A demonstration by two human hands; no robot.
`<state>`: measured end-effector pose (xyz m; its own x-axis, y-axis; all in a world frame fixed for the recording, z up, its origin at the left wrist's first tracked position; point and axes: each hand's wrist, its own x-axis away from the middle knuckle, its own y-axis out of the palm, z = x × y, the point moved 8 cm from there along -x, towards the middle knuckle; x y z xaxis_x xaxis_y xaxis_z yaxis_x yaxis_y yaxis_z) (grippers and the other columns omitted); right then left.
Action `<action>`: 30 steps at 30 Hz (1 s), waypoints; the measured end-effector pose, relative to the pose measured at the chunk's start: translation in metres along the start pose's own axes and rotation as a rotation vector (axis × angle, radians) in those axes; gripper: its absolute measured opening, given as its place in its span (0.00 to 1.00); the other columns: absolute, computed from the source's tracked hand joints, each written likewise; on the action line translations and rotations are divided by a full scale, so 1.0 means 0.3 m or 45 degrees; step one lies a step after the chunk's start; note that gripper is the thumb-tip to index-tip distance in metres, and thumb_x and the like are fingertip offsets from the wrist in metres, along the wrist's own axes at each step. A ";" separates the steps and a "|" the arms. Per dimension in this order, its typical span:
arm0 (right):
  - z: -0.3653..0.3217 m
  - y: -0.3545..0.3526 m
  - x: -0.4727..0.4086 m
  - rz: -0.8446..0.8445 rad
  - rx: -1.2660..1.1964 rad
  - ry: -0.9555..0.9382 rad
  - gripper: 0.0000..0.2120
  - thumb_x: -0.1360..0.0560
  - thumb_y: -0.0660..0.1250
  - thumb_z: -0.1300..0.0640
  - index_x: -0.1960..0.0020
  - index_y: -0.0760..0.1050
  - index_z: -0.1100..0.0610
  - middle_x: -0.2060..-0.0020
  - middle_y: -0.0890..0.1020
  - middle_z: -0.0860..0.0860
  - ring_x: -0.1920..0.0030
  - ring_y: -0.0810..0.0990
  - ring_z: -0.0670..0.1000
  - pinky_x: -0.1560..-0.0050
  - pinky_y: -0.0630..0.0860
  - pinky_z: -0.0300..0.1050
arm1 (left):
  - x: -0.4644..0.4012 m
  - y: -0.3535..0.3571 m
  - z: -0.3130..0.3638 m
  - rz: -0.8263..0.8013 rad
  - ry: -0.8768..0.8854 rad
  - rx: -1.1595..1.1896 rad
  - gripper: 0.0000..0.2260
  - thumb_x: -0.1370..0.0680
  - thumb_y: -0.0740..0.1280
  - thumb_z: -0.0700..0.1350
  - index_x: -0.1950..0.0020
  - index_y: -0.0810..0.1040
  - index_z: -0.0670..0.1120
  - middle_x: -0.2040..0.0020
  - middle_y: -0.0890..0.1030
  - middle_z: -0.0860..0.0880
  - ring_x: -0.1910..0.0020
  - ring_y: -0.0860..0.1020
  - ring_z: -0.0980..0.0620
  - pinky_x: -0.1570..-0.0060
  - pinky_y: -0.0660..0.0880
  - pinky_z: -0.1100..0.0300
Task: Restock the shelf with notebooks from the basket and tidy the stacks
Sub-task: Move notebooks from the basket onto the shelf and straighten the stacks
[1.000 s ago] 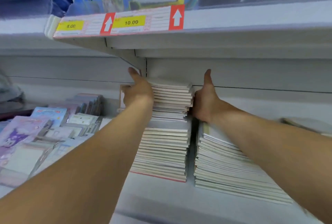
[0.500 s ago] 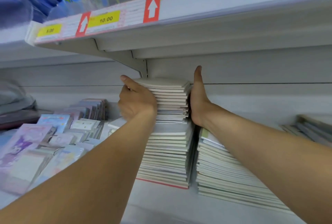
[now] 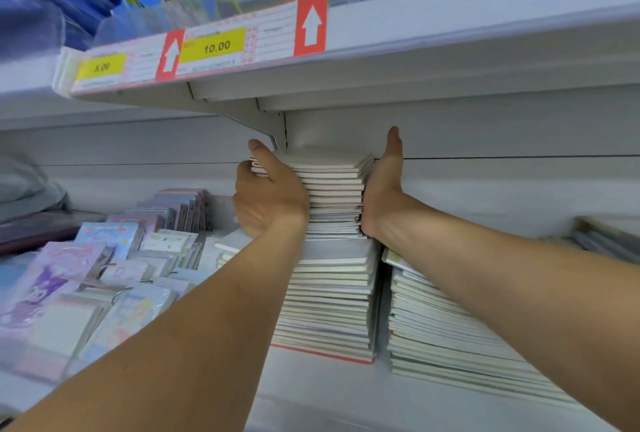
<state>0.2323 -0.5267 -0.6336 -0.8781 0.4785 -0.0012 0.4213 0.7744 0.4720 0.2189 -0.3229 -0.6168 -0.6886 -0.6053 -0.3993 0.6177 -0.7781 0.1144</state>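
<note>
Ring-bound pads [image 3: 79, 293]: many are lying at the left, too blurred to count.
Left hand [image 3: 272, 196]: its grip is curling around the tall stack's left edge.
Notebook stacks: two are sitting on the white shelf [image 3: 329, 393], a tall one [image 3: 329, 258] and a lower one [image 3: 450, 338].
Right hand [image 3: 382, 192]: it is pressing flat and unclenched against the tall stack's right side.
Price tags: two yellow ones, [image 3: 100, 66] and [image 3: 213, 47], are showing above.

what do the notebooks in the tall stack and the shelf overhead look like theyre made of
Tall stack of notebooks: paper, judging by the thin layered page edges, with pale matte covers that look like card. Shelf overhead: probably painted metal, going by its smooth, pale grey, thin folded underside and angled bracket; the look alone cannot rule out plastic.
</note>
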 end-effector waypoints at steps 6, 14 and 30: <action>0.014 0.022 0.066 -0.163 0.199 0.007 0.46 0.53 0.55 0.11 0.49 0.67 0.44 0.43 0.80 0.52 0.45 0.80 0.58 0.39 0.72 0.52 | 0.000 -0.015 -0.019 0.013 -0.168 0.121 0.33 0.22 0.43 0.67 0.44 0.80 0.49 0.50 0.82 0.48 0.49 0.78 0.44 0.53 0.71 0.53; -0.096 -0.011 0.052 0.133 -0.305 -0.281 0.35 0.23 0.59 0.33 0.24 0.65 0.53 0.31 0.72 0.49 0.44 0.72 0.48 0.37 0.63 0.41 | -0.013 -0.002 -0.031 0.023 -0.146 0.146 0.30 0.21 0.46 0.67 0.55 0.79 0.47 0.62 0.78 0.50 0.58 0.77 0.45 0.59 0.66 0.56; -0.107 -0.001 0.192 -0.148 0.450 -0.171 0.41 0.28 0.42 0.22 0.71 0.72 0.55 0.75 0.71 0.53 0.74 0.70 0.52 0.70 0.71 0.45 | -0.024 0.006 -0.028 -0.176 -0.211 0.020 0.33 0.21 0.43 0.69 0.37 0.76 0.49 0.44 0.79 0.47 0.42 0.76 0.43 0.47 0.67 0.54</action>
<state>0.1743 -0.5125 -0.6054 -0.8969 0.4111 -0.1632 0.3936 0.9101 0.1295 0.2280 -0.3186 -0.6213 -0.8199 -0.5113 -0.2575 0.5083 -0.8571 0.0834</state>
